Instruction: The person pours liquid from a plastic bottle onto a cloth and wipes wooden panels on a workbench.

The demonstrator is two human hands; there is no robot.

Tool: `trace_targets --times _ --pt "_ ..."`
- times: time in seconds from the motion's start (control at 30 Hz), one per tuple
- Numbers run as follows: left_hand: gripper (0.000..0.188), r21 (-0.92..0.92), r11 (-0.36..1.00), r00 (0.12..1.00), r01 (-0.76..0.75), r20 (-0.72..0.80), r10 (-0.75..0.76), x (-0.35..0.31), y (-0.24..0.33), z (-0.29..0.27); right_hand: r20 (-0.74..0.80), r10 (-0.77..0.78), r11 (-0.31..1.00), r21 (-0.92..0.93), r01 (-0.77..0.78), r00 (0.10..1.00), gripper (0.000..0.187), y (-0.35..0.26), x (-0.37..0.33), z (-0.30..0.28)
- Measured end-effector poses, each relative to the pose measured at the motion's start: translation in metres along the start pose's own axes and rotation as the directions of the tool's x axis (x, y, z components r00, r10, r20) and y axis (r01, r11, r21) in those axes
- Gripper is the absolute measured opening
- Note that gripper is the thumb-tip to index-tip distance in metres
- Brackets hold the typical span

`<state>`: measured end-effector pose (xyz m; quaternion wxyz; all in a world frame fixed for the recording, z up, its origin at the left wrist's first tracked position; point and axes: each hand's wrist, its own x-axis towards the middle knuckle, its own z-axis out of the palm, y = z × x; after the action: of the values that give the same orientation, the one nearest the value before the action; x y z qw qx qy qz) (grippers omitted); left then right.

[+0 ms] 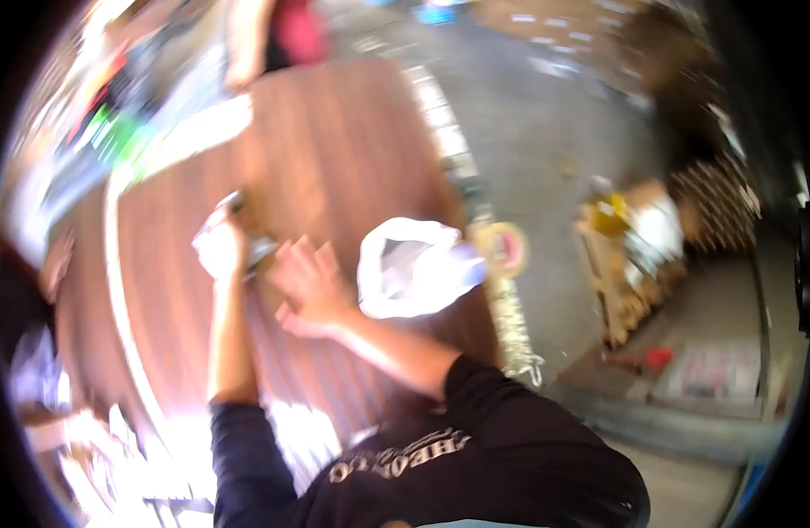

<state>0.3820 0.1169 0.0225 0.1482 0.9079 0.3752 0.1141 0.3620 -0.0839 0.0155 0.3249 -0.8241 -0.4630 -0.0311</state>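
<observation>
Both forearms enter from the lower edge, bare from dark sleeves pushed up near the elbows; the left forearm runs almost straight up the frame, while the right forearm angles up and to the left from the right elbow. The left hand (pixel 222 248) sits at the end of a straight wrist, fingers curled closed into a fist-like grip, though motion blur hides the fingertips. The right hand (pixel 306 286) lies just beside it, palm down, fingers extended and slightly spread, thumb tucked low toward the wrist.
</observation>
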Motion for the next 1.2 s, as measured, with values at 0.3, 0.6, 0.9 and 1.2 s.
trace_targets --times 0.3,0.6,0.9,1.2 --pt "0.039 -0.072 0.98 0.974 0.187 0.146 -0.176 -0.351 -0.076 -0.061 0.115 0.018 0.98 -0.198 0.005 0.993 0.048 -0.016 0.025 -0.016" --pt "0.033 -0.024 0.996 0.989 0.087 -0.115 -0.089 -0.293 -0.047 -0.045 0.069 0.042 0.999 0.016 -0.043 0.997 0.068 0.009 -0.015 0.064" --pt "0.032 -0.002 0.994 0.984 -0.108 -0.145 0.107 -0.129 0.028 -0.077 0.096 0.086 0.976 0.194 -0.103 0.992 0.066 0.01 -0.005 0.057" --pt "0.031 0.08 0.995 0.968 -0.063 -0.239 0.08 0.119 -0.06 0.062 0.136 0.1 0.97 0.206 -0.127 0.986 0.066 0.019 0.007 0.047"
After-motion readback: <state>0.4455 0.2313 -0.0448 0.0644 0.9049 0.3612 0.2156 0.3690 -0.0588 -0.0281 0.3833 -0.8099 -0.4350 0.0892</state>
